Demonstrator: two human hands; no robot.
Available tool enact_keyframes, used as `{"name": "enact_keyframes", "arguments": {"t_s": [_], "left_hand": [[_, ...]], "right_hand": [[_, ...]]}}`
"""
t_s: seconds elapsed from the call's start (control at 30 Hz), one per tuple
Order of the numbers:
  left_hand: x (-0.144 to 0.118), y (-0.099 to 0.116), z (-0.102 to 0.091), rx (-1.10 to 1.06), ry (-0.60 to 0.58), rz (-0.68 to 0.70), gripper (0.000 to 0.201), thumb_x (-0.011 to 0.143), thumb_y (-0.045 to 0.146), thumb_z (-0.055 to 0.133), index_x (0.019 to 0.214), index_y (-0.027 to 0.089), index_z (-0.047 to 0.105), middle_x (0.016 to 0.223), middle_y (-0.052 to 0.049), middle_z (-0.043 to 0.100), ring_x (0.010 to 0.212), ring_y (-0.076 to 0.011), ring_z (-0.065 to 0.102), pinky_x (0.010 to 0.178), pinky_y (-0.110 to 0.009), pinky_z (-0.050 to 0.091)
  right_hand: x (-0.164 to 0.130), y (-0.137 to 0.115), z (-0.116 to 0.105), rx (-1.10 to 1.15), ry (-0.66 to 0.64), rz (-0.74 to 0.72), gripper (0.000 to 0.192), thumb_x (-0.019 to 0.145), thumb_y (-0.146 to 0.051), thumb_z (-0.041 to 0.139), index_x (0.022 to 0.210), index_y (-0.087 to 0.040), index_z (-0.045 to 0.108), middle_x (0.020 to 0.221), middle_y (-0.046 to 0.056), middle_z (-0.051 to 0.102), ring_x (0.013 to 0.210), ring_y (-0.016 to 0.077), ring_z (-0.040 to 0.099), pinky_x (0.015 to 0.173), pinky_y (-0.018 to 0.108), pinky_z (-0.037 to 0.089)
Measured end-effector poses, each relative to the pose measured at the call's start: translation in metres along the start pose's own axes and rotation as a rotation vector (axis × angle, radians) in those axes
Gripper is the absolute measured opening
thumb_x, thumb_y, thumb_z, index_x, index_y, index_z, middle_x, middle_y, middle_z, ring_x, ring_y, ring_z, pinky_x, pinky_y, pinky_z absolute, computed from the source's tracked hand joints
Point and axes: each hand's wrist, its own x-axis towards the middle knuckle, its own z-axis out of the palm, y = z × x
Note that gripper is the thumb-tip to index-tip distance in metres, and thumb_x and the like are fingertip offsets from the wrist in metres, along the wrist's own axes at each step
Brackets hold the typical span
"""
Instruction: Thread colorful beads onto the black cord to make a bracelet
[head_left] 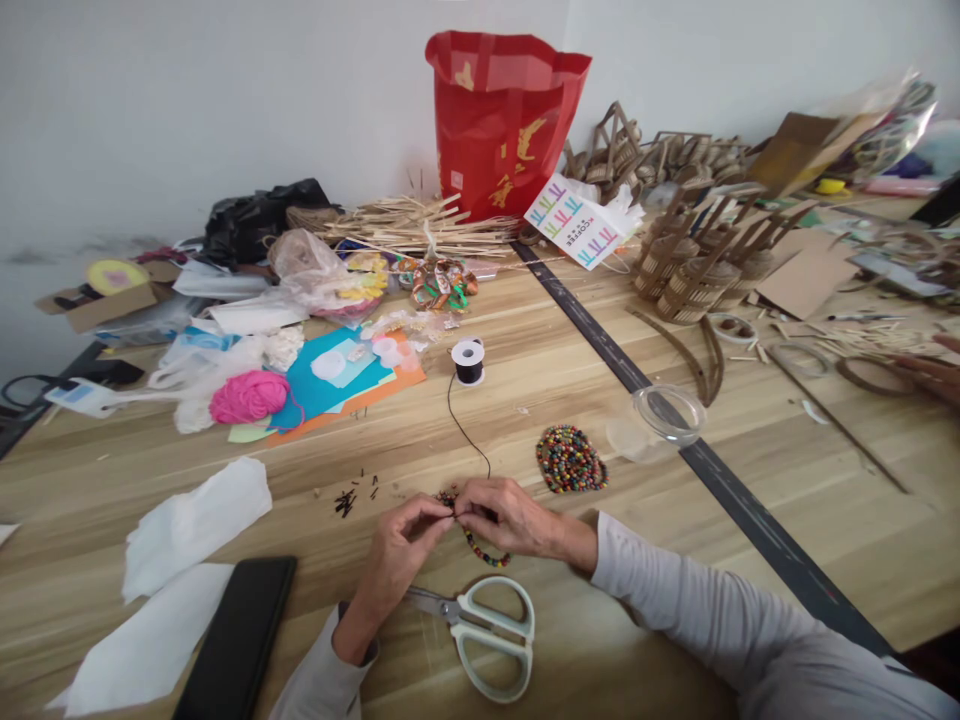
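Note:
Thumb and fingertips of my left hand point(401, 545) are pinched at the end of a string of small multicoloured beads point(486, 552). Right against it, my right hand point(510, 515) pinches the same spot, where a bit of black cord point(469, 437) seems to be held. That cord runs back from my hands to a white spool point(468, 361) wound with black. Part of the bead string is hidden behind my fingers. White-handled scissors point(491, 635) lie just below my hands. A coiled pile of bead strings point(571, 459) rests to the right.
Short black cord scraps point(345, 502) lie left of my hands, near white paper sheets point(161, 600) and a black phone point(236, 640). A clear round dish point(669, 414) stands right. Behind are pink yarn point(250, 397), a red bag point(502, 125) and small woven baskets point(694, 280). Another person's hand point(937, 370) shows at the right edge.

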Motion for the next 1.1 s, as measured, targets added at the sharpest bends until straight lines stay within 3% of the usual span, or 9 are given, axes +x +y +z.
{"name": "enact_keyframes", "arguments": {"t_s": [1.1], "left_hand": [[-0.0014,-0.0061,0.0030,-0.027,-0.019,0.021,0.003,0.073,0.013,0.065,0.072,0.015,0.068,0.075,-0.006,0.069,0.072,-0.0166,0.064,0.065,-0.024,0.052]], "right_hand": [[0.0002,-0.0002,0.0003,0.001,-0.008,-0.004,0.008,0.086,-0.015,0.050,0.082,-0.015,0.057,0.071,0.001,0.056,0.064,0.0106,0.050,0.060,0.020,0.040]]}}
